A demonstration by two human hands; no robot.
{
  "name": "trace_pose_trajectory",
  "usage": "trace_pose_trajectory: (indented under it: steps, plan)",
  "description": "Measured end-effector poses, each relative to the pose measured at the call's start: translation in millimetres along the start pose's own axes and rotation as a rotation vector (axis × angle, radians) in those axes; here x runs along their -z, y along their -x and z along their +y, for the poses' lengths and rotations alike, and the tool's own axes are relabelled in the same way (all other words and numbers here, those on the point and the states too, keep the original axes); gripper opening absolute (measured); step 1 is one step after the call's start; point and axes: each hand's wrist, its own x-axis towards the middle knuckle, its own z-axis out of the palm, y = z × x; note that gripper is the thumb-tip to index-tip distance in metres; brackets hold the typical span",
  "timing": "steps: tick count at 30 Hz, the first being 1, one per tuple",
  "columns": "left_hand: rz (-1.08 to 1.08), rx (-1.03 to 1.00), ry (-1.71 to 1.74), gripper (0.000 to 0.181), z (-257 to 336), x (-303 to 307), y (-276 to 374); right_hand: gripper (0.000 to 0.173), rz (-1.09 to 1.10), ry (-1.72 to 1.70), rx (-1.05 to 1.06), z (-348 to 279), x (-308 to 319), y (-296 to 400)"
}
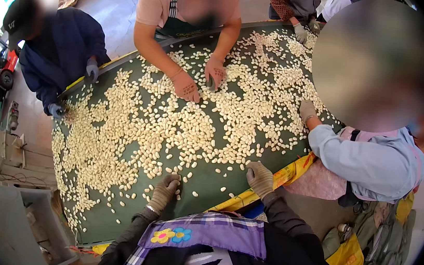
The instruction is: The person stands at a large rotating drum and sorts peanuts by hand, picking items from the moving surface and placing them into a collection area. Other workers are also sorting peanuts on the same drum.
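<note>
Many pale, oval beans point(193, 124) lie scattered in loose drifts over a dark green sorting surface point(208, 195). My left hand point(166, 193), in a ribbed brownish-grey knit glove, rests low over the near part of this surface with its fingers curled. A few single beans lie beside its fingertips. Further right, my right hand point(261, 178) wears a matching glove and is at the near edge of the bean layer. Its fingers bend inward close to some beans. Whether either hand has a bean in its fingers is hidden by the gloves.
Across the surface, a co-worker's pink-gloved hands point(186, 86) work among the beans. Other gloved hands are at the left end point(56, 111), the right side point(308, 110) and the far end point(300, 33). Yellow plastic sheeting point(243, 199) wraps the near edge. Green sacks point(378, 253) lie at right.
</note>
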Motion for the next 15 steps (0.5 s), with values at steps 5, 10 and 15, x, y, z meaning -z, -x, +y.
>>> trace_pose_trajectory:
  steps: [5, 10, 15]
  plan:
    - [0.077, 0.114, 0.406, 0.019, 36.5, -18.5, 22.6, 0.012, 0.063, -0.201, -0.026, 19.1, 9.9, -23.4]
    - [0.339, -0.104, -0.257, 0.020, -16.5, 18.6, 47.1, 0.012, 0.237, -0.273, 0.098, 46.9, 12.1, -143.8]
    - [0.517, -0.076, -0.248, 0.015, -21.3, 25.9, 84.7, 0.027, -0.488, 0.461, -0.070, 59.7, -3.9, -280.6]
